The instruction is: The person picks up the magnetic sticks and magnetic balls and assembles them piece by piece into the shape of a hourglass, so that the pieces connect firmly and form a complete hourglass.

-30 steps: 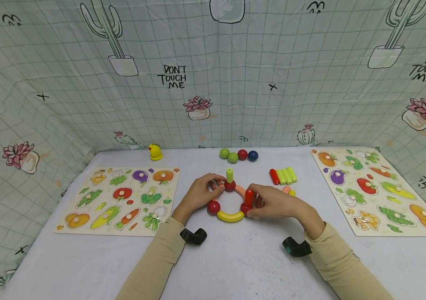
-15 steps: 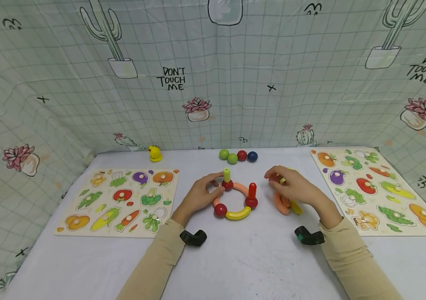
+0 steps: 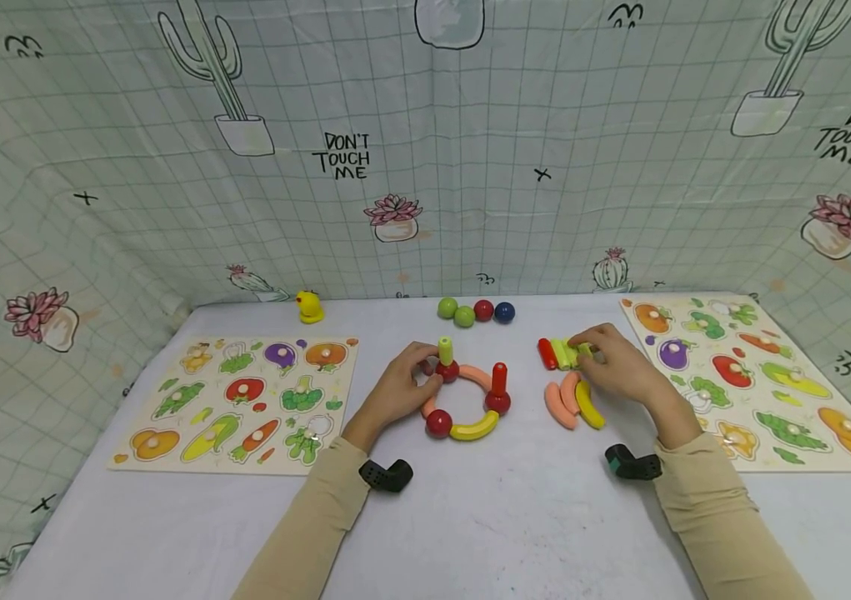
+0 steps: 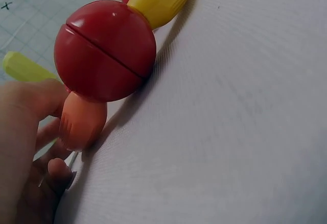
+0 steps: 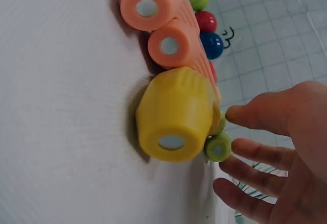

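Fingers and thumb of my left hand [image 3: 395,392] hold the red ball [image 3: 446,370] bearing an upright green stick [image 3: 445,350] at the back left of a ring. That ring has salmon curved pieces [image 3: 476,376], a yellow curved piece [image 3: 474,427], a front red ball [image 3: 438,423] and a right red ball [image 3: 498,402] with an upright red stick [image 3: 499,379]. My right hand [image 3: 623,367] is at the right end of the lying green sticks [image 3: 563,353]; in the right wrist view its fingers [image 5: 255,168] are spread beside a green stick [image 5: 218,148], not visibly closed round it.
A red stick [image 3: 548,354] lies beside the green ones. Loose salmon pieces [image 3: 560,406] and a yellow piece [image 3: 588,406] lie in front. Behind are green balls [image 3: 448,308], a red ball [image 3: 483,311], a blue ball [image 3: 504,312] and a duck [image 3: 310,307]. Vegetable boards [image 3: 119,457] [image 3: 830,467] flank them.
My right hand let go of the ring's right side, moved right, and now is at the green sticks' right end. The ring's back ball and green stick have shifted left with my left hand.
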### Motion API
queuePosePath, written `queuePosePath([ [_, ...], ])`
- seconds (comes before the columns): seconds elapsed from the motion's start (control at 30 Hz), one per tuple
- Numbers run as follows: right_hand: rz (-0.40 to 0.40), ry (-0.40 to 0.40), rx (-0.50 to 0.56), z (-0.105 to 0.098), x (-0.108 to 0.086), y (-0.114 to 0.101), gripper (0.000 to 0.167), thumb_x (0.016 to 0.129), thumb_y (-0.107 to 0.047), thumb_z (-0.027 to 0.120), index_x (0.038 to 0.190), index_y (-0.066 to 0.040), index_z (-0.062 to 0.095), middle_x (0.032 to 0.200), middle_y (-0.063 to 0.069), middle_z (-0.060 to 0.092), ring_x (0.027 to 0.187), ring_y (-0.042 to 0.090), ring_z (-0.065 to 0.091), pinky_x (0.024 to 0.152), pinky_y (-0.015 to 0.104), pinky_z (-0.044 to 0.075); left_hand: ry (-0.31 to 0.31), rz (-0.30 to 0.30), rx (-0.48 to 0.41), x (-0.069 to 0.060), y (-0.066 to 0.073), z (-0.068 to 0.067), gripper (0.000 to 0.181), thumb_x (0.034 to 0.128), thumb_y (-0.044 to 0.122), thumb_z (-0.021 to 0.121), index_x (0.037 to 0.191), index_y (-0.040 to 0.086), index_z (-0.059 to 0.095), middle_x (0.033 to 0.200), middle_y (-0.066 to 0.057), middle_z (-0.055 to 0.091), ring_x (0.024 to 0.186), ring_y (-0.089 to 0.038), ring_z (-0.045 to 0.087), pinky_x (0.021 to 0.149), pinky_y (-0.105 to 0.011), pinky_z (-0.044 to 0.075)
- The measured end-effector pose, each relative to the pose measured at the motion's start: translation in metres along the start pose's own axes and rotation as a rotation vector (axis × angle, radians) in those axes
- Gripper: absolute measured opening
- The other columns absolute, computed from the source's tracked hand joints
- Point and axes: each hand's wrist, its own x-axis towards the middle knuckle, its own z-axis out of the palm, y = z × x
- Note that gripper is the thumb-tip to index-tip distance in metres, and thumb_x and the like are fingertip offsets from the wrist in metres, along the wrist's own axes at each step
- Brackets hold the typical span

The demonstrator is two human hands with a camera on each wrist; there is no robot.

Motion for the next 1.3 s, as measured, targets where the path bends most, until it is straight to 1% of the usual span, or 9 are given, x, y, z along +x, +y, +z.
queuePosePath([
  [0.1, 0.031, 0.012, 0.000, 0.001, 0.000, 0.002, 0.029, 0.094, -0.009, 0.046, 0.120, 0.000, 0.054, 0.123, 0.026, 0.042, 0.105, 0.039, 0.048, 0.084, 0.048, 0.047, -0.007, -0.004, 0.010, 0.000, 0.000, 0.000, 0.039, 0.0885, 0.015, 0.062, 0.127, 0.016, 0.056, 0.117, -0.003, 0.058, 0.097, -0.016, 0.052, 0.074, -0.026, 0.043],
  [0.2, 0.057, 0.025, -0.020, 0.002, 0.003, 0.004, 0.023, 0.093, -0.007, 0.047, 0.113, 0.001, 0.055, 0.117, 0.026, 0.043, 0.098, 0.035, 0.050, 0.077, 0.041, 0.046, -0.022, -0.025, 0.010, -0.001, 0.001, 0.000, 0.038, 0.0892, 0.022, 0.063, 0.127, 0.018, 0.057, 0.110, -0.003, 0.061, 0.095, -0.017, 0.052, 0.076, -0.028, 0.042],
  [0.37, 0.095, 0.035, -0.036, 0.003, 0.006, 0.008, 0.017, 0.092, -0.006, 0.046, 0.105, 0.000, 0.055, 0.108, 0.024, 0.045, 0.092, 0.033, 0.050, 0.073, 0.037, 0.045, -0.021, -0.039, 0.001, 0.000, 0.003, -0.001, 0.038, 0.0891, 0.025, 0.065, 0.125, 0.016, 0.058, 0.106, -0.004, 0.062, 0.087, -0.016, 0.051, 0.072, -0.027, 0.040],
  [0.53, 0.109, 0.029, -0.026, 0.004, 0.008, 0.009, 0.018, 0.093, -0.006, 0.044, 0.107, 0.001, 0.053, 0.107, 0.023, 0.044, 0.089, 0.031, 0.049, 0.071, 0.034, 0.043, -0.006, -0.046, 0.006, 0.002, 0.004, -0.002, 0.038, 0.0873, 0.025, 0.067, 0.123, 0.015, 0.059, 0.101, -0.003, 0.062, 0.085, -0.015, 0.051, 0.072, -0.026, 0.040],
  [0.83, 0.118, 0.002, -0.042, 0.002, 0.009, 0.006, 0.036, 0.093, -0.006, 0.041, 0.128, 0.000, 0.045, 0.113, 0.027, 0.043, 0.088, 0.031, 0.046, 0.068, 0.033, 0.042, -0.018, -0.041, 0.007, 0.004, 0.003, -0.005, 0.034, 0.0852, 0.027, 0.070, 0.116, 0.016, 0.060, 0.090, -0.002, 0.060, 0.081, -0.015, 0.052, 0.069, -0.026, 0.040],
  [0.97, 0.132, 0.000, -0.051, -0.001, 0.010, 0.004, 0.033, 0.094, -0.011, 0.042, 0.125, -0.001, 0.047, 0.110, 0.026, 0.042, 0.089, 0.031, 0.047, 0.069, 0.034, 0.042, -0.029, -0.033, 0.008, 0.004, 0.003, -0.008, 0.031, 0.0846, 0.028, 0.070, 0.111, 0.018, 0.059, 0.087, -0.001, 0.057, 0.077, -0.014, 0.050, 0.065, -0.024, 0.039],
  [1.13, 0.148, -0.001, -0.067, -0.002, 0.008, 0.003, 0.027, 0.094, -0.013, 0.045, 0.118, 0.000, 0.049, 0.104, 0.023, 0.043, 0.088, 0.032, 0.047, 0.070, 0.036, 0.042, -0.059, 0.018, 0.027, 0.003, 0.002, -0.010, 0.026, 0.0858, 0.028, 0.069, 0.109, 0.021, 0.062, 0.089, -0.001, 0.054, 0.075, -0.013, 0.047, 0.065, -0.022, 0.038],
  [1.23, 0.142, -0.015, -0.077, -0.001, 0.006, 0.005, 0.030, 0.093, -0.010, 0.045, 0.121, -0.001, 0.048, 0.104, 0.025, 0.045, 0.086, 0.032, 0.047, 0.070, 0.036, 0.043, -0.090, 0.030, 0.062, 0.001, 0.002, -0.010, 0.023, 0.0869, 0.029, 0.068, 0.109, 0.022, 0.063, 0.093, 0.000, 0.054, 0.078, -0.013, 0.047, 0.067, -0.023, 0.039],
  [1.3, 0.135, -0.016, -0.081, -0.002, 0.005, 0.005, 0.033, 0.092, -0.009, 0.044, 0.124, -0.001, 0.048, 0.103, 0.026, 0.047, 0.084, 0.031, 0.048, 0.069, 0.035, 0.043, -0.111, 0.021, 0.081, 0.000, 0.002, -0.013, 0.023, 0.0870, 0.030, 0.067, 0.108, 0.022, 0.063, 0.093, 0.001, 0.054, 0.080, -0.013, 0.048, 0.068, -0.023, 0.040],
])
